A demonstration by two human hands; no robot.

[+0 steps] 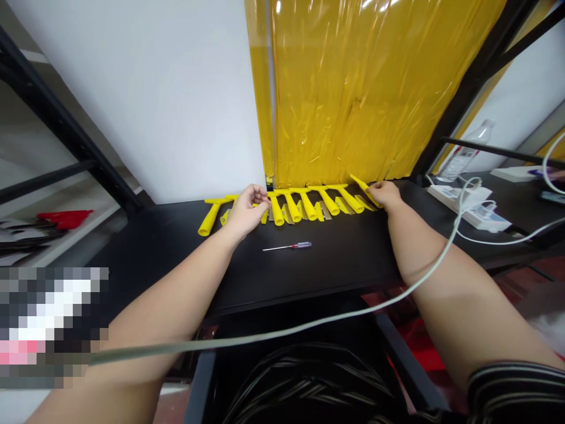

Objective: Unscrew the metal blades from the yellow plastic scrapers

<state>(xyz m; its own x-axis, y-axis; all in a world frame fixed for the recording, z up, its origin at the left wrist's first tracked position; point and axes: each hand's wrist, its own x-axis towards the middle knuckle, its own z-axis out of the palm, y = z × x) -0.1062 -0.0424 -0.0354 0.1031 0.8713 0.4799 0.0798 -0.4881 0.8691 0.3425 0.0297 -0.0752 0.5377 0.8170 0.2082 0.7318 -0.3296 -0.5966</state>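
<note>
Several yellow T-shaped scrapers [295,207] with round hollow handles stand in a row along the back of the black desk, thin blade-like metal plates among them. My right hand [385,194] is closed on the yellow scraper [359,182] at the right end, which is tilted out of line with the others. Over the left part of the row, my left hand [251,209] has its fingers curled toward the thumb in a pinch; whatever they may hold is too small to make out. A screwdriver [289,246] with a clear purplish handle lies in front of the row.
A yellow plastic strip curtain [344,94] and a white panel [176,94] rise behind the desk [335,268]. To the right are white power strips [470,206] and a plastic bottle [465,153]. A pale cable [309,324] crosses in front of my arms. Black shelf posts frame both sides.
</note>
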